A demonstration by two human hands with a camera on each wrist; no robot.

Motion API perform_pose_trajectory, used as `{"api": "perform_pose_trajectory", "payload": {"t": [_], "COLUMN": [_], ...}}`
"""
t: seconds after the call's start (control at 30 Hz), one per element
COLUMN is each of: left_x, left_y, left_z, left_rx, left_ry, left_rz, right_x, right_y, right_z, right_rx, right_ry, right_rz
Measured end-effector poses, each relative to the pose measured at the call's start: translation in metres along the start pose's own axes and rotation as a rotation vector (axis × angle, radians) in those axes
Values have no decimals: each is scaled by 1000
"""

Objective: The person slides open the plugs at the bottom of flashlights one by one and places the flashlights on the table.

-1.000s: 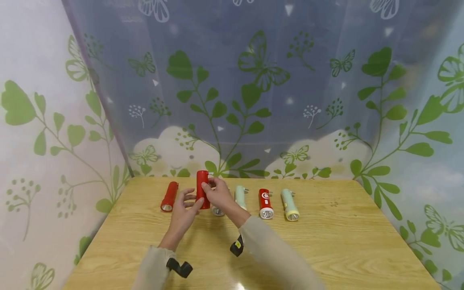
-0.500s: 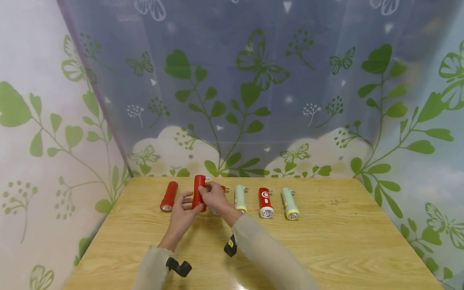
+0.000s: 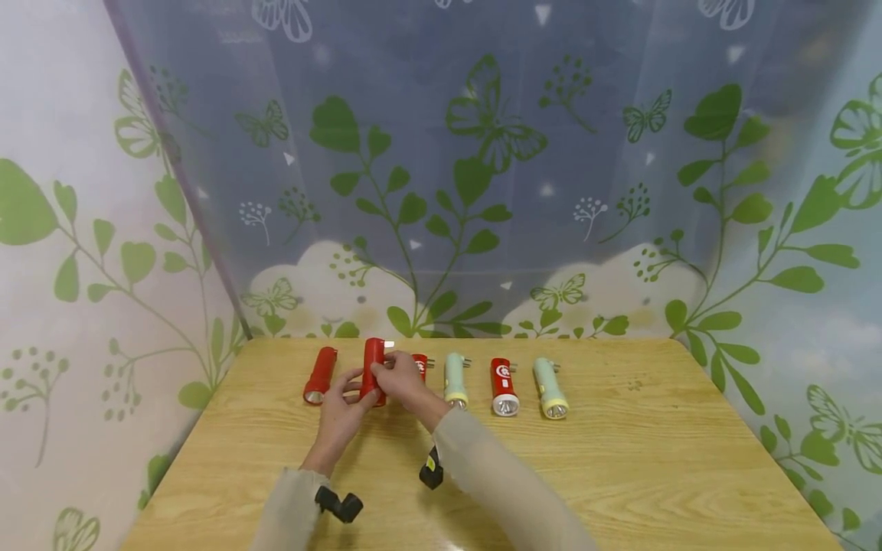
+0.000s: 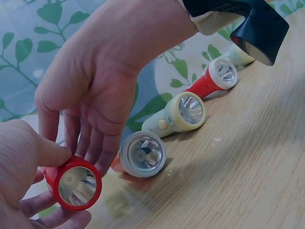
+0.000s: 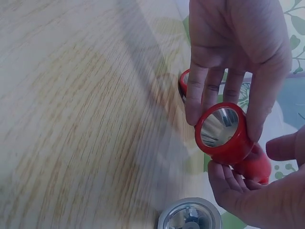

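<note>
A plain red flashlight is held upright between both hands, lens end down, close over the table. My left hand grips its lower part from the left, thumb and fingers around the head. From the other side my right hand holds its body with thumb and fingers. The round reflector with its red rim shows in the left wrist view. Left of the hands lies another red flashlight. A red-and-white flashlight is partly hidden behind my right hand.
Right of the hands, in a row, lie a mint-green flashlight, a red-and-white one and a second mint-green one, plug prongs sticking out. All rest on a wooden table against a leaf-patterned curtain.
Both hands have moved the held red flashlight left and slightly down, toward the red flashlight at the left. More of the red-and-white flashlight behind the right hand now shows.
</note>
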State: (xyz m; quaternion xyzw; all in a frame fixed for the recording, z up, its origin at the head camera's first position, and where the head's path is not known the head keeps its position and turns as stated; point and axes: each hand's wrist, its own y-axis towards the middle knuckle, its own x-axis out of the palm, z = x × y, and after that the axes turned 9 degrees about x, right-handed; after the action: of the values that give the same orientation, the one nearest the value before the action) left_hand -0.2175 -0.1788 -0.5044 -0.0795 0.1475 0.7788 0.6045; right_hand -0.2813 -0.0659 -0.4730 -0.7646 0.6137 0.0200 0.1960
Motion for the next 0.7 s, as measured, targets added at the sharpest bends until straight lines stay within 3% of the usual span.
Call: {"api": "perform_pose_trajectory", "payload": {"t": [0.33, 0.7], "left_x": [0, 3], "left_y": [4, 13], "left_z": [-5, -22], "left_rx": [-9, 0], "left_ry": [36, 88], "left_rz": [4, 6], "right_x": [4, 7], "right_y": [-2, -2], "right_z": [1, 1], "right_rx": [-4, 22], "right_ry": [-77, -133], "right_rz": [-6, -2]}}
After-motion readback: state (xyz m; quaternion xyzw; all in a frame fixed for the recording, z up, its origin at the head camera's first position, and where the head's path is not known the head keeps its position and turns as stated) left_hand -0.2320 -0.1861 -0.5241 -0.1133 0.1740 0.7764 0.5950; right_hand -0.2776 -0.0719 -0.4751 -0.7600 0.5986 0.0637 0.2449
